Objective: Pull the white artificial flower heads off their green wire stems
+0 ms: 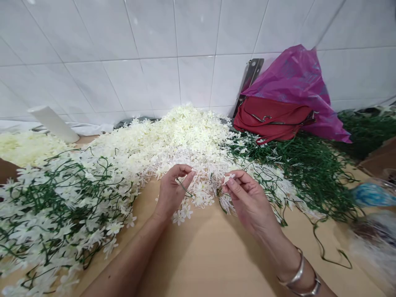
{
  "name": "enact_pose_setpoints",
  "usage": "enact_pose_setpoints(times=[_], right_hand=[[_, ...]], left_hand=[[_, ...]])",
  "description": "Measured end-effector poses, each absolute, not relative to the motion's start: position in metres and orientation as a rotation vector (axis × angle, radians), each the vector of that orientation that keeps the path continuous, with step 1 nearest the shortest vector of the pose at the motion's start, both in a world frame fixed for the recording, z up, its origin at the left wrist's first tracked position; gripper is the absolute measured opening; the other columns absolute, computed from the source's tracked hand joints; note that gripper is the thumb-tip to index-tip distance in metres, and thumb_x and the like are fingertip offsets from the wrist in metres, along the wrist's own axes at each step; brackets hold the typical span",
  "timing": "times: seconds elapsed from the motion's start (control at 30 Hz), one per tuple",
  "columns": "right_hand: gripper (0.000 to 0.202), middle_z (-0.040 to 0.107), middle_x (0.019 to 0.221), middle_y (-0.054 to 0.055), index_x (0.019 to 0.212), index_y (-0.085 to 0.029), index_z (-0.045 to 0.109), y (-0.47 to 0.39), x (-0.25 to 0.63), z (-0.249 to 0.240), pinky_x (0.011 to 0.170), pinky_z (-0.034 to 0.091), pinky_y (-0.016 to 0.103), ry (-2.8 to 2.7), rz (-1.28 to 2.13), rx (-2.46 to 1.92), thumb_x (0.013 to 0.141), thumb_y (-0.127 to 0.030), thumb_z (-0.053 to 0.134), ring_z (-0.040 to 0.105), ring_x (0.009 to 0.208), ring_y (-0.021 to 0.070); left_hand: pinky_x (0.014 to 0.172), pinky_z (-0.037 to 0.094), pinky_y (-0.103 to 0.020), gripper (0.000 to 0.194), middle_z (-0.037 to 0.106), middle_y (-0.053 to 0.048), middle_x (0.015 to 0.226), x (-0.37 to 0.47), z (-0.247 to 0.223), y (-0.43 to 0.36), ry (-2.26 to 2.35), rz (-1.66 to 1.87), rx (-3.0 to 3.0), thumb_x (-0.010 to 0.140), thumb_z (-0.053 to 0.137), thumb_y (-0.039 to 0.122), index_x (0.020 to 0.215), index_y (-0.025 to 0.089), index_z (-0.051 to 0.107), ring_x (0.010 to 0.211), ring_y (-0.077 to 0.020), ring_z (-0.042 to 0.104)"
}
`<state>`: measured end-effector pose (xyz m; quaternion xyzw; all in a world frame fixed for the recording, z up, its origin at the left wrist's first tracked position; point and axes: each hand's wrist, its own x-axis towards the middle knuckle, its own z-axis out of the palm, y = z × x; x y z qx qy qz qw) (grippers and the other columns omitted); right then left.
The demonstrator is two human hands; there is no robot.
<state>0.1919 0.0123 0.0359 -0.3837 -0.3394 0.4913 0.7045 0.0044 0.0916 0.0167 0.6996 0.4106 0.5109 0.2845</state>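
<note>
My left hand [176, 187] is closed in a pinch on a thin green artificial stem [185, 189], just above the table. Across a small gap, my right hand [246, 196] pinches a small white artificial flower [228, 178] between thumb and fingers. Behind both hands rises a heap of loose cream-white flower heads [188, 128]. Thin white pieces [213, 171] lie scattered along its front. A few white blossoms [182, 214] rest on the table below my left hand. On the left spreads a pile of green stems with white flowers attached [64, 206].
Bare green stems [309, 169] are heaped on the right. A red handbag [272, 117] and a purple plastic bag [297, 78] stand against the tiled wall [154, 33]. A white cylinder [54, 123] leans at the left. Clear plastic packaging [375, 243] lies at the right edge of the wooden table [198, 264].
</note>
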Motion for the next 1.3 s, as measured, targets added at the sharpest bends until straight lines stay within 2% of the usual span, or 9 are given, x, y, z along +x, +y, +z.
enact_pose_setpoints(times=[0.1,0.27,0.5,0.6,0.73,0.83,1.0,1.17,1.3], right_hand=[[0.028,0.066,0.075,-0.003,0.082,-0.024,0.076,0.012,0.190,0.034,0.068,0.048,0.022,-0.780,1.089,-0.869,0.070,-0.039,0.095,0.060,0.066,0.0101],[0.028,0.065,0.075,-0.002,0.082,-0.025,0.076,0.013,0.187,0.027,0.066,0.048,0.025,-0.839,1.113,-0.930,0.070,-0.043,0.094,0.059,0.067,0.0121],[0.029,0.066,0.074,-0.002,0.084,-0.024,0.075,0.015,0.186,0.019,0.068,0.048,0.028,-0.886,1.128,-0.986,0.071,-0.044,0.092,0.060,0.067,0.0141],[0.029,0.067,0.074,-0.002,0.085,-0.024,0.075,0.016,0.187,0.017,0.067,0.047,0.026,-0.888,1.139,-0.998,0.072,-0.043,0.092,0.060,0.067,0.0134],[0.028,0.065,0.073,-0.004,0.084,-0.024,0.074,0.017,0.188,0.017,0.067,0.046,0.025,-0.856,1.124,-0.988,0.071,-0.041,0.092,0.058,0.066,0.0117],[0.027,0.064,0.074,-0.004,0.084,-0.024,0.074,0.018,0.189,0.017,0.066,0.045,0.025,-0.841,1.094,-0.984,0.071,-0.039,0.092,0.057,0.066,0.0113],[0.024,0.062,0.072,-0.004,0.086,-0.023,0.072,0.020,0.191,0.017,0.065,0.045,0.026,-0.884,1.015,-1.014,0.073,-0.037,0.088,0.055,0.064,0.0121],[0.021,0.060,0.073,-0.004,0.086,-0.023,0.071,0.019,0.192,0.019,0.066,0.045,0.026,-0.873,0.982,-0.994,0.074,-0.032,0.086,0.054,0.065,0.0116],[0.021,0.060,0.073,-0.004,0.086,-0.024,0.070,0.020,0.193,0.016,0.065,0.044,0.027,-0.906,0.964,-1.008,0.076,-0.035,0.085,0.054,0.065,0.0126]], left_hand=[[0.090,0.053,-0.030,0.012,0.076,-0.005,0.101,0.008,0.018,0.090,0.988,1.388,1.762,0.089,0.072,0.033,0.088,0.021,0.072,0.097,-0.0181,0.069],[0.080,0.055,-0.029,0.020,0.076,-0.002,0.084,0.011,0.022,0.085,0.906,1.202,1.550,0.086,0.076,0.040,0.087,0.020,0.074,0.082,-0.0167,0.069],[0.084,0.058,-0.032,0.022,0.078,-0.004,0.090,0.005,0.022,0.084,0.878,1.074,1.836,0.097,0.065,0.039,0.090,0.020,0.074,0.086,-0.0188,0.070],[0.095,0.056,-0.034,0.015,0.078,-0.006,0.105,0.004,0.016,0.087,0.805,1.121,2.169,0.099,0.061,0.027,0.106,0.022,0.073,0.098,-0.0192,0.071],[0.102,0.054,-0.037,0.029,0.072,-0.010,0.121,0.001,0.009,0.091,0.821,1.145,2.534,0.099,0.057,0.020,0.126,0.023,0.067,0.116,-0.0223,0.067],[0.089,0.057,-0.034,0.032,0.069,-0.009,0.119,-0.007,0.010,0.095,1.000,1.049,2.638,0.096,0.062,0.022,0.127,0.024,0.066,0.106,-0.0223,0.069],[0.068,0.054,-0.025,0.037,0.069,-0.004,0.112,-0.024,0.025,0.102,0.916,0.755,2.461,0.089,0.065,0.021,0.126,0.027,0.069,0.069,-0.0112,0.064],[0.061,0.051,-0.024,0.039,0.072,-0.007,0.101,-0.038,0.040,0.104,0.783,0.589,2.079,0.086,0.063,0.024,0.125,0.023,0.069,0.069,-0.0121,0.065],[0.057,0.048,-0.024,0.038,0.075,-0.009,0.096,-0.036,0.039,0.105,0.766,0.683,1.912,0.090,0.063,0.028,0.127,0.020,0.068,0.069,-0.0135,0.063]])
